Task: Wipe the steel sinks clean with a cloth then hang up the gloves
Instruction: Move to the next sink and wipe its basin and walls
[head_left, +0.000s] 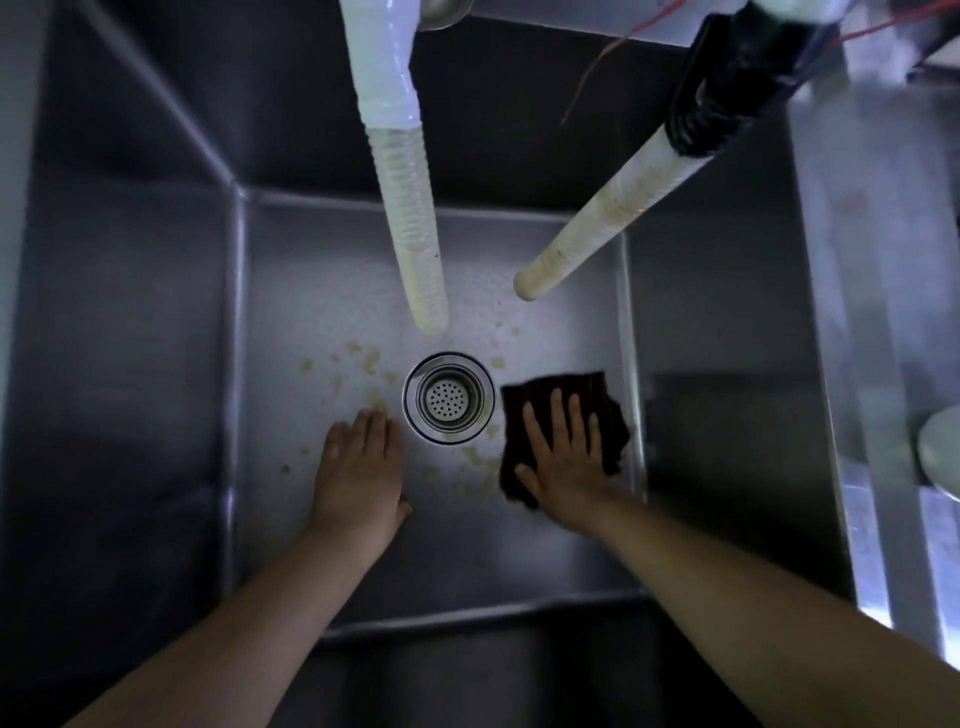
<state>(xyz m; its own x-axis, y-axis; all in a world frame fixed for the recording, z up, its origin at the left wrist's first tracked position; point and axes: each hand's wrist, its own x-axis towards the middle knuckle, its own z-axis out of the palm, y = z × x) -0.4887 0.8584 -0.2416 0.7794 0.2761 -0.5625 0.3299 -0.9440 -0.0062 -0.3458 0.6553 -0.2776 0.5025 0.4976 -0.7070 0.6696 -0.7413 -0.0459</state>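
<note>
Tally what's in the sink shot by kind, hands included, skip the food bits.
Hands: 2, left hand flat on the sink floor, right hand flat on the cloth
Cloths: 1, dark cloth
Hoses: 2, clear ribbed hose, cream hose
Drain strainers: 1, drain strainer
Sinks: 1
Total: 7

Two hoses (415, 223) (587, 244) hang above yellowish crumbs (371, 361).
</note>
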